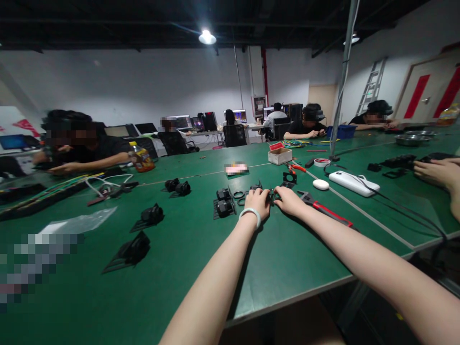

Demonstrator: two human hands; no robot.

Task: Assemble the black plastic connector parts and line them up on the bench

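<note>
My left hand [258,202], with a pale bangle at its wrist, is curled over a black plastic part [256,185] low at the table. Most of that part is hidden by the fingers. Close beside it, my right hand [288,201] has its thumb and fingers together at something small and dark that I cannot make out. Black ring pieces [238,195] and black parts with slatted plates [224,207] lie left of my left hand. A black square plate with a round hole [289,178] stands behind my right hand. Red-and-black-handled pliers [330,213] lie beyond my right wrist.
More black parts [151,214] sit on the green table [201,297] to the left. A small box [280,155], orange-handled pliers [297,167], a white power bank [354,183] and a metal post [343,86] are ahead and right. Co-workers sit around; one's hands [436,172] show at the right.
</note>
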